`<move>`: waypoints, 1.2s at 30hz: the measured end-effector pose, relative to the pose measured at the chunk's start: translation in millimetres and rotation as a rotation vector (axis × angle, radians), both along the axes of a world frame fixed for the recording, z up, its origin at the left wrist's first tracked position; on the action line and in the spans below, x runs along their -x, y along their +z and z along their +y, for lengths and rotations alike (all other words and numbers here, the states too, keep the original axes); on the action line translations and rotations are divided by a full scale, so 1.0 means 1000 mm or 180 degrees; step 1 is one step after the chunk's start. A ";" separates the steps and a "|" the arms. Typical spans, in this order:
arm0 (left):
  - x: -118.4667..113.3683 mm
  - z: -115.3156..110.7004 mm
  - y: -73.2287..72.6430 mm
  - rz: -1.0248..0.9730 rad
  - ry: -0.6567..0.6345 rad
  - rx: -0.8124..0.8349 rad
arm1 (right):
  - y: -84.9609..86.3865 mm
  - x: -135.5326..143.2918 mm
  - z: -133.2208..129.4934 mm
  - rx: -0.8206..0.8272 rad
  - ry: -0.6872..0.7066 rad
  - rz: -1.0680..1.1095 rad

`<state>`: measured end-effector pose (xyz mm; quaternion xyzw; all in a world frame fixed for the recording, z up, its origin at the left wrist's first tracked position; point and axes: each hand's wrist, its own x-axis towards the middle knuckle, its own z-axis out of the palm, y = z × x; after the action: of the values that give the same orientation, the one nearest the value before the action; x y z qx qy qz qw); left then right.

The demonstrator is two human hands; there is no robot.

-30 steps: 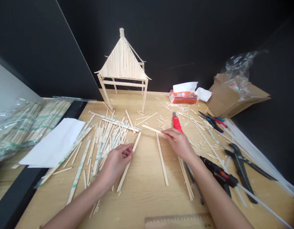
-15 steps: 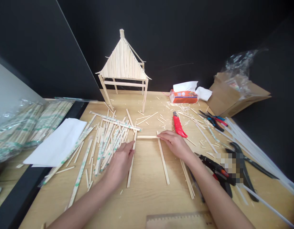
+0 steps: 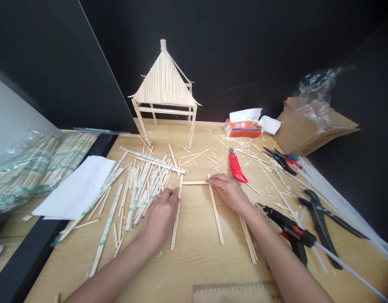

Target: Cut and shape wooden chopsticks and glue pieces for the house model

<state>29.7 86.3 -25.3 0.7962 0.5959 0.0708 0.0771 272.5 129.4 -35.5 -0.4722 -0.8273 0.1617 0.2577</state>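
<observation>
seen from my remote post, two bare hands line up thin wooden sticks on a pale wood bench (image 3: 194, 261). my left hand (image 3: 160, 212) keeps a narrow grip at the upper part of the left long strip (image 3: 175, 229), thumb and fingertips drawn together against it. my right hand (image 3: 230, 191) has its fingertips bunched on the right end of the short crosspiece (image 3: 194, 182), where it meets the right long strip (image 3: 216, 216); the thumb is partly hidden, so that grip appears closed on the wood. the crosspiece lies between the two long strips, near their far ends.

behind them stands a stick-built model house (image 3: 165, 82) with a peaked, slatted roof on slender legs. loose sticks (image 3: 141, 185), some in wrappers, spread beside my left hand, near white paper (image 3: 77, 185). a red cutter (image 3: 236, 166) lies just beyond my right hand, and a black glue gun (image 3: 288, 229) rests to the right of my right forearm. an orange tissue pack (image 3: 244, 129) and a cardboard box (image 3: 310, 130) sit at the back; a ruler (image 3: 231, 293) lies at the near edge.
</observation>
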 end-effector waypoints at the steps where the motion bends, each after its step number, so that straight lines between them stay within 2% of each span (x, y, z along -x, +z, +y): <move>1: 0.000 0.000 -0.003 0.0057 -0.0062 -0.0137 | 0.000 0.000 0.000 -0.0008 0.0004 0.0003; 4: 0.000 0.001 -0.010 0.0053 -0.0387 -0.0430 | -0.001 0.001 0.001 -0.0023 0.0020 0.0013; 9: 0.002 0.001 -0.017 -0.0101 -0.0755 -0.0549 | -0.002 0.001 0.002 -0.0044 0.0017 0.0023; 36: 0.001 0.003 -0.019 -0.0337 -0.0669 -0.0400 | -0.005 0.002 0.004 -0.0112 0.0047 0.0026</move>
<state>28.7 89.7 -44.7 0.8526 0.4987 0.1415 0.0654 270.1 132.9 -40.9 -0.4608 -0.8325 0.1509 0.2681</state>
